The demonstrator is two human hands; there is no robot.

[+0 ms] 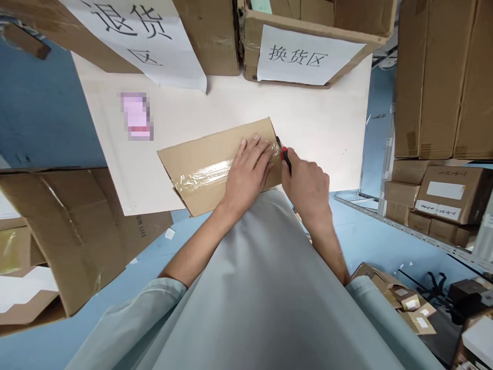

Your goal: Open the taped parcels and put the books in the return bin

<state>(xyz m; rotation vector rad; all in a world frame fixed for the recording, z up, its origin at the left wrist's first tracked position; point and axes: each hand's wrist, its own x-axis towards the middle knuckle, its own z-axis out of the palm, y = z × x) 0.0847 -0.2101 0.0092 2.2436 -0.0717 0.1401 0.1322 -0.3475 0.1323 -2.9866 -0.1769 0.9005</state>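
A flat brown cardboard parcel [200, 154], sealed along its middle with clear tape [204, 176], lies at the near edge of a pale table [316, 123]. My left hand [246, 174] rests flat on the parcel's right half, fingers stretched out over the tape. My right hand [306, 187] is closed around a red and black utility knife [285, 156], whose tip meets the parcel's right end at the tape.
Two large cartons with paper signs [304, 54] stand at the table's back. A blurred pink item [136, 117] lies on the table's left. An open carton [73, 231] sits on the blue floor at left. Shelves with small boxes [439, 200] stand at right.
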